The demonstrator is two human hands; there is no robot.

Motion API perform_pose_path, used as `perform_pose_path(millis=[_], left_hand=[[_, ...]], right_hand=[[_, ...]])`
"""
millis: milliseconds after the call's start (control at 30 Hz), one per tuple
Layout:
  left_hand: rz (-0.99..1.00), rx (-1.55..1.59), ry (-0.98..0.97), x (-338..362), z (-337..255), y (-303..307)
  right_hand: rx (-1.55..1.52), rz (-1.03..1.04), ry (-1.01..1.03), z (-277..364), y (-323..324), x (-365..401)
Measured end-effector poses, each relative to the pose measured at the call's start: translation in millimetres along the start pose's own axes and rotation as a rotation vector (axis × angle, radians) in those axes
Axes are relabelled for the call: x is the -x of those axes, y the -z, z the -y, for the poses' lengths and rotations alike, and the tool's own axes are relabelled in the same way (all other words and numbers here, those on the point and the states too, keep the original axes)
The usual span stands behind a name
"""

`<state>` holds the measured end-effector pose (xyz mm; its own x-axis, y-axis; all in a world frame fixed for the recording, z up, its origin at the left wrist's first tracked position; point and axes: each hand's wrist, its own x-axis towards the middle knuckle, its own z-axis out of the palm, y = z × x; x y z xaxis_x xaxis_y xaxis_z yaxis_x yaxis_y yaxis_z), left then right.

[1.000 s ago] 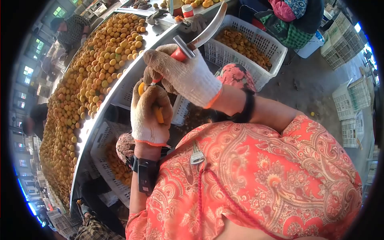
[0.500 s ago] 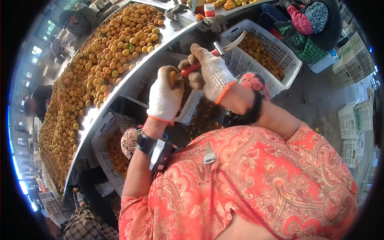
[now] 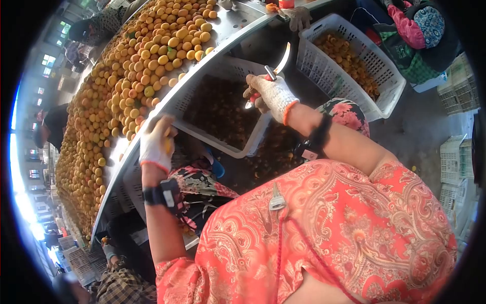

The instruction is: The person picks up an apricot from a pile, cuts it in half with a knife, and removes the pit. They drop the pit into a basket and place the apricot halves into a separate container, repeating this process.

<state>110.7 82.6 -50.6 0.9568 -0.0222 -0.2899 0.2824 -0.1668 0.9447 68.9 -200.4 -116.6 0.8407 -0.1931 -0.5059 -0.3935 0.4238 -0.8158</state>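
Note:
My right hand, in a white knitted glove with brown-stained fingers, is closed around a red-handled curved knife. The blade points up and away, and a small metal tip shows below my fingers. My left hand, gloved the same way and slightly blurred, is at the metal rim of the sorting table, its fingers curled around an orange apricot that shows only in part. Just beyond it lies a large heap of apricots. Between my hands, lower down, a white crate holds dark brownish pieces.
A white crate of orange fruit pieces stands at right, near a co-worker in a patterned head covering. A grey glove hangs at the table edge. Stacked crates line the far right. Other people work along the left.
My hands have moved apart: the left went left and down to the table rim with the apricot. The right stays near its place with the knife, now pointing more upward. The view has shifted.

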Motion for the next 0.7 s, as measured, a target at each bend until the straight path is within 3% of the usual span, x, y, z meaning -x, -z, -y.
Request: perform_pose_path(millis=[133,200,233,267,333,400,433,467,533,633,700], left_hand=[[-0.280,-0.031,-0.036,15.8,28.0,80.1],[-0.307,-0.188,0.040,19.2,54.8,153.8],[-0.376,-0.327,-0.004,2.1,94.5,217.9],[-0.478,-0.714,-0.046,-5.3,121.2,269.5],[-0.637,-1.203,-0.097,4.8,114.7,298.5],[-0.629,-0.696,-0.181,3.4,76.8,269.8],[-0.555,-0.465,-0.090,0.5,52.0,250.8],[-0.431,-0.283,-0.158,-2.8,31.4,218.9],[-0.390,-0.376,-0.150,-26.8,2.5,174.1],[-0.269,-0.584,-0.239,-91.7,3.0,147.7],[-0.271,-0.996,-0.373,-144.3,17.4,151.4]], right_hand=[[0.021,0.054,-0.040,-3.9,-3.0,0.1],[0.024,0.093,-0.036,-7.5,-6.1,1.1],[0.032,0.105,-0.027,-9.3,-7.2,1.3],[0.041,0.115,-0.017,-10.2,-7.8,1.6],[0.039,0.121,-0.028,-11.5,-8.7,0.1],[0.071,0.149,-0.040,-15.6,-9.3,-3.5],[0.102,0.171,-0.009,-15.4,-10.4,-1.5],[0.103,0.181,-0.009,-16.2,-13.9,0.9],[0.155,0.170,0.083,-16.5,-17.7,2.6],[0.145,0.184,0.040,-15.1,-15.4,1.1],[0.108,0.168,0.026,-11.0,-15.9,5.3]])
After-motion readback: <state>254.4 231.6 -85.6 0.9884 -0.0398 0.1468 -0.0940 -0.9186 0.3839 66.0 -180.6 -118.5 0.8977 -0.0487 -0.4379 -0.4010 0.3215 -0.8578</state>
